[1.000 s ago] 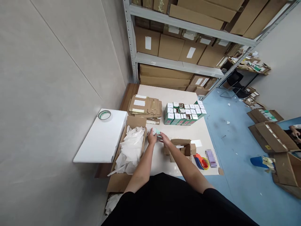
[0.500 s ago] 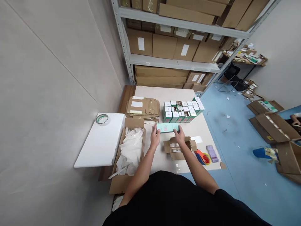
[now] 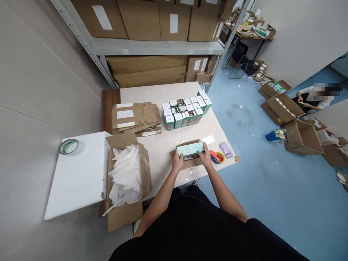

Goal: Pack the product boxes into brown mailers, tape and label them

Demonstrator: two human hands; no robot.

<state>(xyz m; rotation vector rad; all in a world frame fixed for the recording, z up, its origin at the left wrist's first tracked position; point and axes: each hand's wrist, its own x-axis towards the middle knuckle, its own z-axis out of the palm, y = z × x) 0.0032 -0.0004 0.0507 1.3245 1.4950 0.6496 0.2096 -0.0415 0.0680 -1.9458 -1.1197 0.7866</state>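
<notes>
A long mint-green box point(image 3: 190, 149) with small print on it lies level between my two hands. My left hand point(image 3: 178, 160) grips its left end, and my right hand point(image 3: 204, 156) is closed around the right end. Directly beneath is a small open carton point(image 3: 191, 164), largely covered by the green box, so its contents are mostly hidden. Just right of my right hand sits a tape dispenser point(image 3: 216, 157) in red, blue and yellow. Beyond my hands, several white-topped green boxes point(image 3: 178, 120) stand upright in rows.
Flattened cardboard point(image 3: 137, 117) is stacked at the table's left. A carton of white packing sheets point(image 3: 126, 174) stands near my left arm, beside a white surface point(image 3: 81, 177) with a tape roll point(image 3: 69, 146). A shelf point(image 3: 157, 47) backs the table. Across the floor, a person point(image 3: 312, 98) sits by open cartons.
The green box, held in both hands, has moved from beyond the small carton to above it. My view has turned to the right, bringing a seated person into sight.
</notes>
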